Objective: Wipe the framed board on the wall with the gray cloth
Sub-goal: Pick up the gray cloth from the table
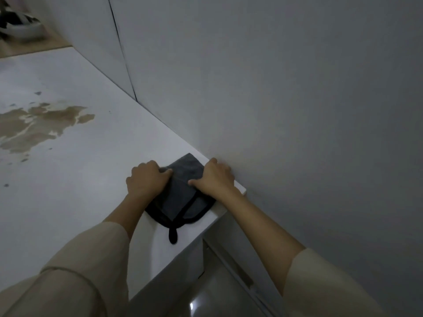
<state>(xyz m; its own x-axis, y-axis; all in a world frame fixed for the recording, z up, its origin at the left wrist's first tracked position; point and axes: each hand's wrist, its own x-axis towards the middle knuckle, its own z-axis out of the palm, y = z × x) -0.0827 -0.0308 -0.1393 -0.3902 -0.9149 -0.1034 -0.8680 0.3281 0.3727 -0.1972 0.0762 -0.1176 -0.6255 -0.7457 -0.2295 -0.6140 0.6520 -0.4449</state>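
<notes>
A: Both your hands are down on the gray cloth (183, 193), which lies folded at the right corner of the white counter (91, 168), just beside the wall (297, 99).

B: Your left hand (146, 179) has its fingers (166, 172) curled onto the cloth's left edge, pinching it, I'd say, though the light is dim.

A: And your right hand (215, 177) sits on the cloth's right side, knuckles up against the wall, thumb stretched across the fabric. The other fingers are hidden, so I can't tell whether they grasp it.

B: The cloth has a black trim, and a black loop (173, 234) hangs toward you over the counter's edge.

A: Off to your left there's a brown stain (39, 124) spread on the counter, well apart from the cloth.

B: Pale sleeves (75, 271) cover both your forearms.
</notes>
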